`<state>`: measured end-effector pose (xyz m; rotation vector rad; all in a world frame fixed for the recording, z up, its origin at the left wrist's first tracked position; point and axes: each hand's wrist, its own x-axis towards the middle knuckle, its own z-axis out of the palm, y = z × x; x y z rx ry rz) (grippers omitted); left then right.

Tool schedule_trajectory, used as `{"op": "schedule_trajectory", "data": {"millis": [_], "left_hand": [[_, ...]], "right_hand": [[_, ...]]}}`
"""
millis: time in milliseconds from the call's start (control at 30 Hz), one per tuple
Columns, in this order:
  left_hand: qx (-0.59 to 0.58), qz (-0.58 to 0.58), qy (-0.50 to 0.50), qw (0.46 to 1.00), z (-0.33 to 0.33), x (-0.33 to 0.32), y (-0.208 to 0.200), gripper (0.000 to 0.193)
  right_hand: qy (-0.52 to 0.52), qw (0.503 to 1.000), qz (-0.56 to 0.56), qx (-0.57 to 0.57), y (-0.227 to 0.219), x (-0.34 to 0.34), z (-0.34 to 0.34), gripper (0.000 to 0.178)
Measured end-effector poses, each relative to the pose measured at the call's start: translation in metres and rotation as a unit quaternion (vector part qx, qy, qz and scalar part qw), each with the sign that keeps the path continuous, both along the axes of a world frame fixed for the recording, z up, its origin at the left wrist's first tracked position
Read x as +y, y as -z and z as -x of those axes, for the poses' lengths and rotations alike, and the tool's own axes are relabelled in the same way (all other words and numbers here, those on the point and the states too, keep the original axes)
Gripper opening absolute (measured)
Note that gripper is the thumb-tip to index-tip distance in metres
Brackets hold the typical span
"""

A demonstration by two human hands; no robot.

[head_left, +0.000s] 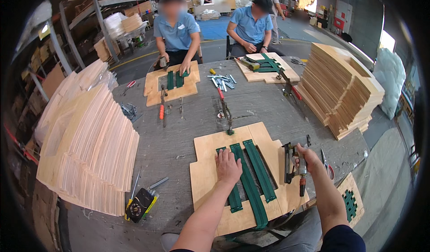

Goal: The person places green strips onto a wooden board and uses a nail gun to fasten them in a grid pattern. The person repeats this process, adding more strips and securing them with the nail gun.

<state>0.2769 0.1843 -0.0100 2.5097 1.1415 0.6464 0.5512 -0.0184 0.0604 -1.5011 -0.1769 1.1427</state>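
Observation:
In front of me on the table lies a pale plywood panel [206, 146] with a cut-out in its middle. Several green webbing straps [258, 169] run lengthwise over the cut-out; the middle one trails past the panel's near edge. My left hand [229, 168] lies on the far ends of the left and middle straps, its fingers extended and pressing down. In my right hand [305, 159] is a pneumatic staple gun [288, 166], gripped by its handle over the panel's right side. Past the panel's far edge, a red-handled clamp [227, 111] rests on the table.
Tall stacks of plywood panels stand left [96, 149] and right [340, 88]. A tape measure [142, 203] and scissors [329, 166] flank my panel. Two co-workers in blue shirts sit across, with strapped panels [188, 84]. Staple strips [224, 81] lie between them. A woven panel [350, 202] leans lower right.

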Motion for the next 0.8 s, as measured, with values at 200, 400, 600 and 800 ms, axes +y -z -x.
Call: {"op": "schedule_trajectory", "data": {"millis": [200,400,600,800], "left_hand": [[-0.063,-0.025,-0.002,0.998,0.017,0.008,-0.005,0.034],[-0.142,0.041,0.036,0.988,0.048,-0.08,-0.02,0.029],[-0.268,0.29,-0.039,0.918,0.124,-0.182,-0.026,0.023],[-0.234,0.443,-0.073,0.862,0.165,-0.172,-0.046,0.031]], "right_hand": [[0.011,0.984,-0.153,0.088,0.009,-0.028,0.079,0.047],[0.049,0.986,-0.15,0.056,-0.021,-0.044,0.127,0.055],[0.06,0.993,-0.092,0.039,0.007,-0.061,0.044,0.048],[0.052,0.997,-0.038,0.048,0.024,-0.077,-0.052,0.039]]}}
